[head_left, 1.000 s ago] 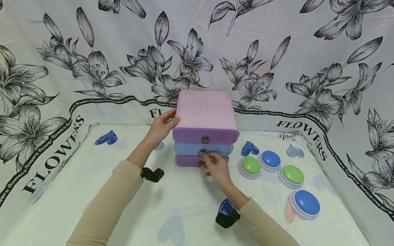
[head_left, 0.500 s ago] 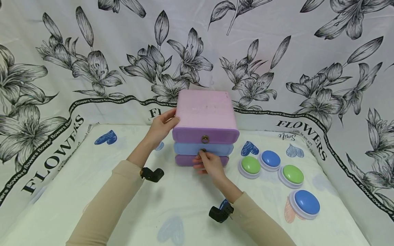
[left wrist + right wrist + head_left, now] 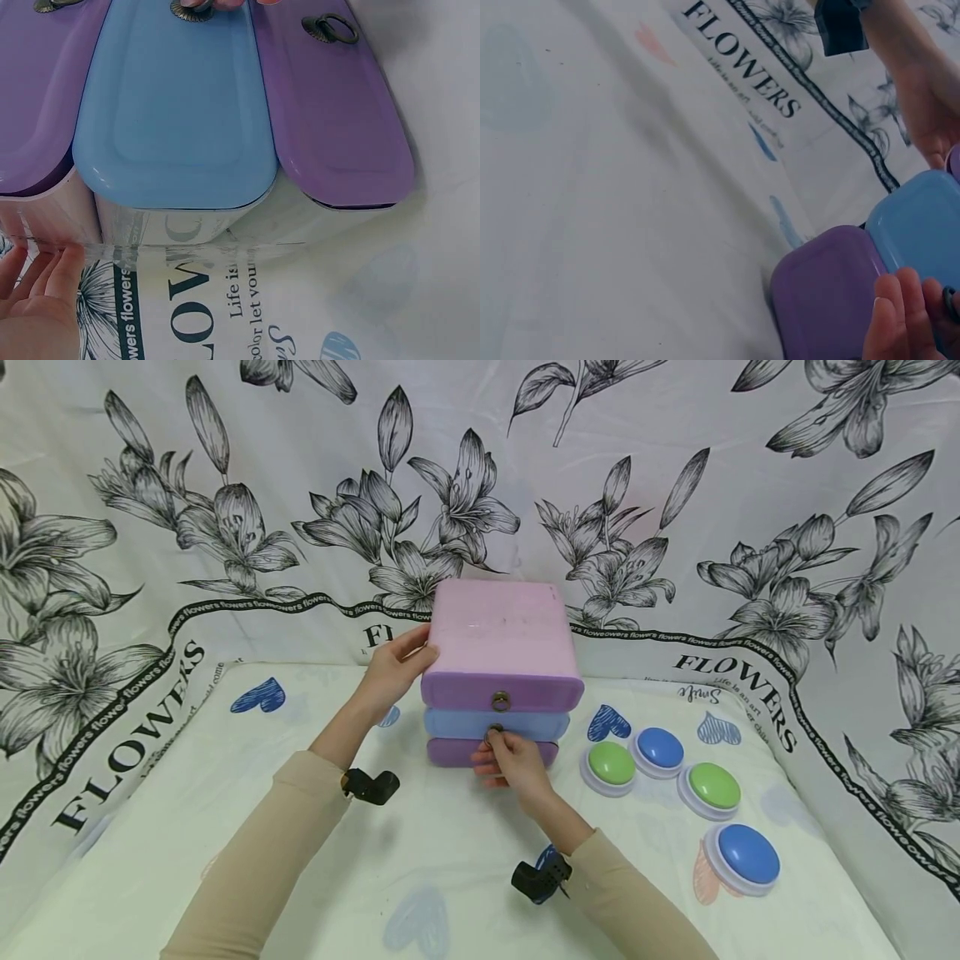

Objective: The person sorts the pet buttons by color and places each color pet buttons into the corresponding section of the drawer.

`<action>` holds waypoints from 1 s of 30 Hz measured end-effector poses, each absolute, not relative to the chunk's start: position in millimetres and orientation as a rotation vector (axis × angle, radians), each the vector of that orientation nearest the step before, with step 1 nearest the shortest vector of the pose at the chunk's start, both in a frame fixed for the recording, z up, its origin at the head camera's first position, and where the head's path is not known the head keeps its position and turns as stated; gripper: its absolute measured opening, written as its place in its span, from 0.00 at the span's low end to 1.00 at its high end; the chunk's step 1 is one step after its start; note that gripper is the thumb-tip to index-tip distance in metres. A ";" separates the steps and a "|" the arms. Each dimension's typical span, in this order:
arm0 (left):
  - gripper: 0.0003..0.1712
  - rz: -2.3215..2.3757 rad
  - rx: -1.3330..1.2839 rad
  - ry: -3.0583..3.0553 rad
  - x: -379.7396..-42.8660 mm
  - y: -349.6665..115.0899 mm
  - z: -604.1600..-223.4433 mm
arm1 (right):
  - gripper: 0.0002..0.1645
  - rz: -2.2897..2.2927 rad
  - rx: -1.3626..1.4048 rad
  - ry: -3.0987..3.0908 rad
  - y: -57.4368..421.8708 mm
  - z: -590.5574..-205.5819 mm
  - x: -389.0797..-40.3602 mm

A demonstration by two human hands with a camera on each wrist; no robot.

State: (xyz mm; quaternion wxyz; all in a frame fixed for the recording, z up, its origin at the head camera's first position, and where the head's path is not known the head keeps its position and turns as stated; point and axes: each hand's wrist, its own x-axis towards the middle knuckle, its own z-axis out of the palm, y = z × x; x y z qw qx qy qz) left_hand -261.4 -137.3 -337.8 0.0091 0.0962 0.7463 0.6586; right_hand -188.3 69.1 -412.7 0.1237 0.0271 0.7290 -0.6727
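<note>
A small pink chest (image 3: 502, 627) with three stacked drawers stands at the table's back, purple, blue and purple from top to bottom. All three drawers look pushed in. My left hand (image 3: 393, 668) presses its fingers against the chest's upper left side, as the left wrist view also shows. At the blue middle drawer (image 3: 176, 112), my right hand (image 3: 517, 764) pinches the bronze ring pull (image 3: 193, 7) between thumb and forefinger. Its other fingers (image 3: 904, 307) spread in front of the bottom purple drawer (image 3: 825, 292), whose own ring pull (image 3: 330, 28) hangs free.
To the right of the chest sit green push buttons (image 3: 611, 763) and blue push buttons (image 3: 748, 853) on white bases. A white cloth with heart prints (image 3: 258, 695) covers the table. Behind it hangs a flower-printed curtain (image 3: 465, 502).
My right hand has moved slightly left and turned, its lower fingers spreading out, and now pinches the blue drawer's ring pull. The left hand and the chest have stayed put.
</note>
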 end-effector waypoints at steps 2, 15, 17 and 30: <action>0.33 2.054 0.300 2.333 -261.0 -137.2 -337.4 | 0.25 -1.944 0.075 2.133 69.1 -406.4 -185.0; 0.32 2.047 0.283 2.345 -260.7 -136.6 -336.3 | 0.24 -1.968 0.068 2.114 68.7 -401.0 -180.8; 0.32 2.052 0.282 2.341 -260.5 -136.3 -336.0 | 0.25 -1.975 0.063 2.110 68.6 -400.6 -180.4; 0.32 2.053 0.285 2.338 -260.1 -136.6 -336.1 | 0.28 -1.982 0.055 2.098 71.7 -427.8 -192.2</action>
